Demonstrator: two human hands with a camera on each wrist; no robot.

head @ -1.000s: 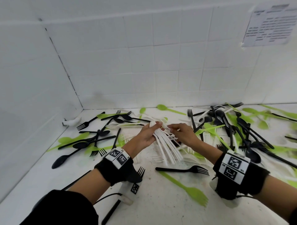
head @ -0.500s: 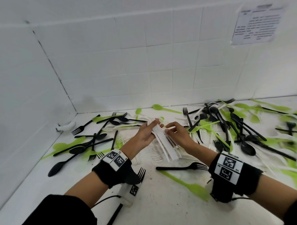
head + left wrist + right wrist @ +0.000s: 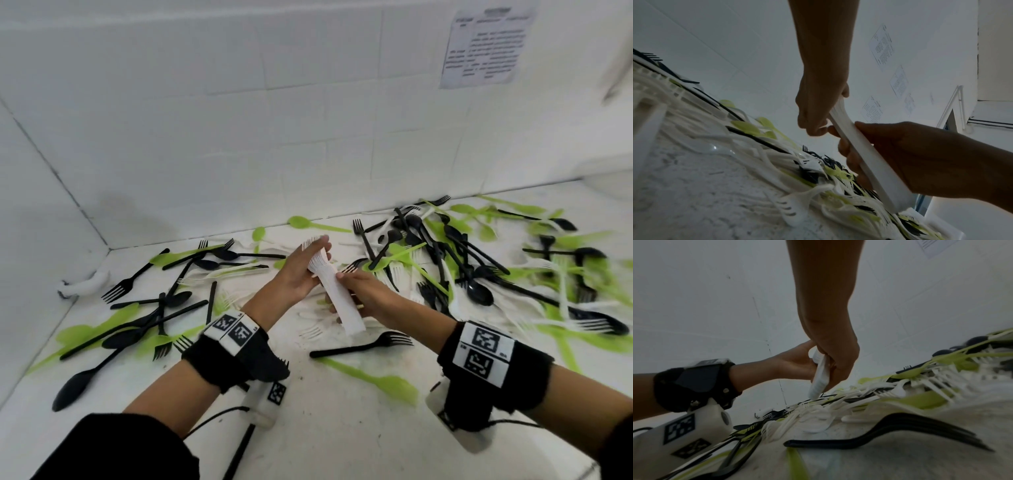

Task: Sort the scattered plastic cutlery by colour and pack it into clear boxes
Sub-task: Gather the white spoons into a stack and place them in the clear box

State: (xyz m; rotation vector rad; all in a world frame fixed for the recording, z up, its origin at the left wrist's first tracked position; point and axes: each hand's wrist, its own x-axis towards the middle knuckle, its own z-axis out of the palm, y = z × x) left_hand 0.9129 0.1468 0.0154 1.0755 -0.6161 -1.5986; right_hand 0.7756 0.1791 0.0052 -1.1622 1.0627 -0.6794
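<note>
White forks (image 3: 334, 291) that fanned loosely between the hands a second ago now sit squared into one tight stack, held above the littered counter (image 3: 342, 428). The left hand (image 3: 294, 274) curls round the tined end while the right hand (image 3: 368, 294) clasps the handles. With no clear box in view, packing looks the likely next step.

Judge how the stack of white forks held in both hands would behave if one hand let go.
The stack of white forks is loose, thin nested pieces, so it would probably fan or slide apart. The left hand holds the tine end, the right hand the handles. It looks light, smooth plastic, likely slippery.
</note>
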